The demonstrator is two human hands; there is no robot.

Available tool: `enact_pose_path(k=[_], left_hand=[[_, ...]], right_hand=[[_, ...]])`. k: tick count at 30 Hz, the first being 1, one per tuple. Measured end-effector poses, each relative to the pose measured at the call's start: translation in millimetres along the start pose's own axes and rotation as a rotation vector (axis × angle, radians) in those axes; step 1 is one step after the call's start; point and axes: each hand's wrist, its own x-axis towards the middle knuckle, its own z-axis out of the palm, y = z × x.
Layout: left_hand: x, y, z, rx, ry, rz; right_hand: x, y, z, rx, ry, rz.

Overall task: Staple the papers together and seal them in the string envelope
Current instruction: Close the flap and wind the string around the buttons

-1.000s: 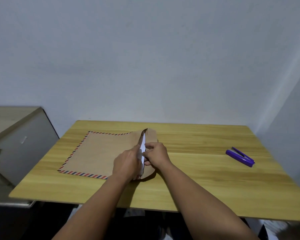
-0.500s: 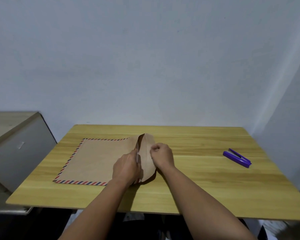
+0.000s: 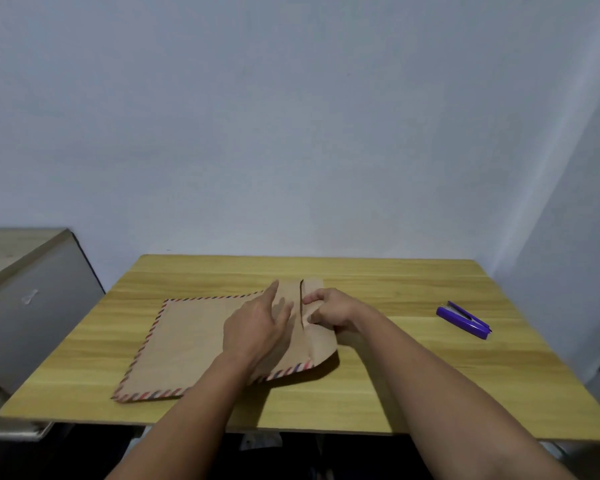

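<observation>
A brown envelope (image 3: 187,344) with a red-and-blue striped border lies flat on the wooden table (image 3: 395,375), its flap end (image 3: 321,344) to the right and raised a little. My left hand (image 3: 257,327) rests flat on the envelope near its mouth, fingers spread, index finger stretched forward. My right hand (image 3: 329,310) pinches the flap at its edge. No white paper shows; the papers are hidden. A purple stapler (image 3: 463,319) lies on the table far to the right, apart from both hands.
A grey cabinet (image 3: 25,306) with a wooden top stands left of the table. A pale wall runs behind the table, and another wall closes in on the right. The table's front edge is near my forearms.
The white paper edge seen at the envelope's mouth has gone out of sight. My left hand has flattened onto the envelope. My right hand has brought the flap over toward the left.
</observation>
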Motion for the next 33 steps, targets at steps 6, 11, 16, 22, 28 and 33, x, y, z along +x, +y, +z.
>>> enact_pose_path(k=[6, 11, 16, 22, 28, 33], left_hand=[[18.8, -33.2, 6.1, 0.109, -0.081, 0.139], [32.6, -47.5, 21.5, 0.201, -0.216, 0.212], [29.3, -40.6, 39.5, 0.323, -0.299, 0.208], [-4.8, -10.6, 70.2, 0.401, -0.162, 0.098], [30.7, -9.6, 57.2, 0.367, -0.121, 0.079], [74.3, -41.3, 62.2, 0.33, -0.14, 0.172]], right_hand=[[16.3, -22.0, -53.9, -0.47, -0.068, 0.071], [65.4, -34.5, -55.3, -0.588, 0.232, -0.142], [111.4, -39.7, -27.7, -0.752, 0.423, -0.31], [106.6, -18.1, -7.6, -0.795, 0.296, -0.452], [84.0, 19.2, -10.8, -0.944, 0.43, -0.509], [78.1, 36.6, -17.1, -1.052, 0.416, -0.579]])
